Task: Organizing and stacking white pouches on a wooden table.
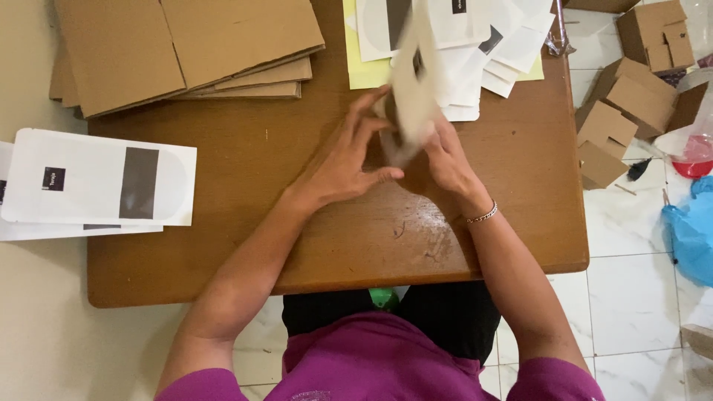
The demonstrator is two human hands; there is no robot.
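My left hand [345,160] and my right hand [445,160] meet over the middle of a low brown wooden table [245,245]. Between them I hold a pale cardboard sleeve [412,82], blurred and standing on edge, tilted toward the far side. My left fingers spread against its lower left edge. My right hand grips its lower right part, with a thin bracelet on that wrist. Just behind the sleeve lies a pile of white printed sheets [475,44] on a yellow sheet [364,70].
A stack of flat brown cardboard blanks [178,48] lies at the table's far left. White printed sleeves [96,182] overhang the left edge. Folded small cardboard boxes [631,96] sit on the tiled floor at right, near a blue plastic bag [691,230].
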